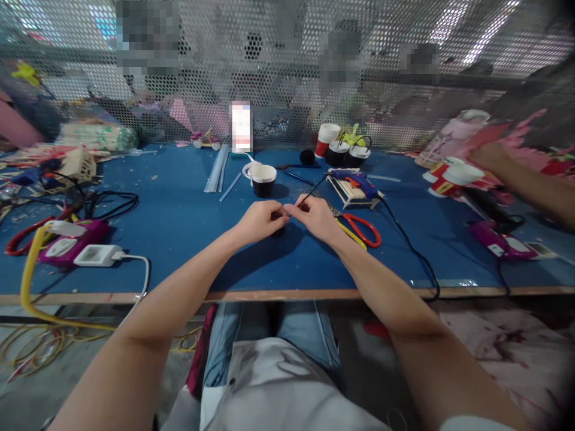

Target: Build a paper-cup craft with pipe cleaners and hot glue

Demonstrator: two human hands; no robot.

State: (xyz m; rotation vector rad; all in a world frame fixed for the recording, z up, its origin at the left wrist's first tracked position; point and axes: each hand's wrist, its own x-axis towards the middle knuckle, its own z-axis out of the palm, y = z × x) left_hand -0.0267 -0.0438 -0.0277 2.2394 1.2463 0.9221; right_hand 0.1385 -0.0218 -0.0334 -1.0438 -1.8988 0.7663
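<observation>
My left hand (263, 220) is closed in a pinch above the blue table, and its fingertips almost meet those of my right hand (314, 216). A thin black wire (312, 190) rises from between the fingers of my right hand toward the upper right. Whatever my left fingers pinch is hidden. Just under them shows part of a small dark object (278, 231). Beyond my hands stands a small black-and-white cup (263, 181) with a white loop at its side. A blue glue gun (357, 181) rests on a small wooden-stick rack (353, 196) to the right.
Red-and-yellow-handled scissors (363, 230) lie by my right wrist. Clear glue sticks (217, 170) and a lit phone (241, 127) are at the back. Purple power strips (74, 242) with cords sit left and right. Another person's arm (525, 179) reaches in near paper cups (462, 172).
</observation>
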